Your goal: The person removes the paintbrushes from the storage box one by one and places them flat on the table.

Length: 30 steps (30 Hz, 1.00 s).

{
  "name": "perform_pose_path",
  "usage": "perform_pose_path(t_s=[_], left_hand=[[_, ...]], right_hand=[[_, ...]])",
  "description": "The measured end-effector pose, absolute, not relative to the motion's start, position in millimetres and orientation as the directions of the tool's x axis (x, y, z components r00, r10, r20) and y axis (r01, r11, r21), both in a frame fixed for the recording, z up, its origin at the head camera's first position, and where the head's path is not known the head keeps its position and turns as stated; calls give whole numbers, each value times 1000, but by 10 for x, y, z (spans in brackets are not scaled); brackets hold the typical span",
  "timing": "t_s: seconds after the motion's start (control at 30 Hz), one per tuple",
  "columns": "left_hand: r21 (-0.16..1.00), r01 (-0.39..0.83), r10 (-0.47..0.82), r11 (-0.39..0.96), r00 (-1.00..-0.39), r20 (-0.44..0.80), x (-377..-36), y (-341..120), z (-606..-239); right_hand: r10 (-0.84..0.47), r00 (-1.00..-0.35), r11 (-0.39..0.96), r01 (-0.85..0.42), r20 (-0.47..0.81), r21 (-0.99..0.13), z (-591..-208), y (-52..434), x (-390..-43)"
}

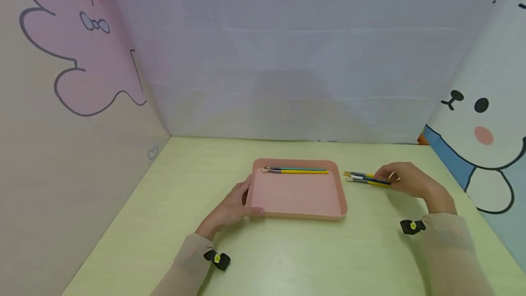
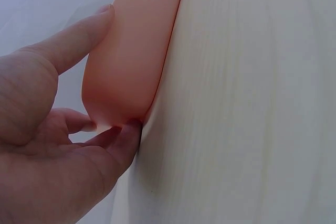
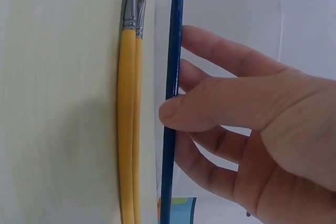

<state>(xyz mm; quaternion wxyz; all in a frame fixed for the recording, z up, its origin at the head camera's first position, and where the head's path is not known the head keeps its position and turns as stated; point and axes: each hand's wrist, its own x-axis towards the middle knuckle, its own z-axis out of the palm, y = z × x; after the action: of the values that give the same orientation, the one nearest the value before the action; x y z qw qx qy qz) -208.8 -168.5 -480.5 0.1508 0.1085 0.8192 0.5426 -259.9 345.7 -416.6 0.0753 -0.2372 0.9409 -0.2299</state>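
A pink tray (image 1: 297, 195) lies on the table. Inside it, along the far side, are a paintbrush with a teal handle (image 1: 304, 169) and one with a yellow handle (image 1: 306, 172). My left hand (image 1: 230, 204) grips the tray's near left corner, thumb against one wall (image 2: 126, 51) and fingertips at the corner. To the tray's right, my right hand (image 1: 407, 179) pinches a blue-handled paintbrush (image 3: 170, 66) between thumb and fingers, raised off the table. Beside that brush, two yellow-handled paintbrushes (image 3: 127, 119) lie together on the table, bristles toward the tray.
The pale yellow-green table (image 1: 304, 259) ends at a white cloth backdrop (image 1: 287, 81). Side panels with cartoon animals stand left (image 1: 82, 58) and right (image 1: 485, 118). A black strap device sits on each wrist.
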Motion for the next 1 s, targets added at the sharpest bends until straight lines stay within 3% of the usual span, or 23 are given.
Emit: perform_pose_path(t_s=[1.0], left_hand=[[928, 17, 355, 373, -926, -126, -2084, -1693, -4795]], right_hand=[[-420, -905, 843, -362, -67, -398, -4438, 3605, -2685]])
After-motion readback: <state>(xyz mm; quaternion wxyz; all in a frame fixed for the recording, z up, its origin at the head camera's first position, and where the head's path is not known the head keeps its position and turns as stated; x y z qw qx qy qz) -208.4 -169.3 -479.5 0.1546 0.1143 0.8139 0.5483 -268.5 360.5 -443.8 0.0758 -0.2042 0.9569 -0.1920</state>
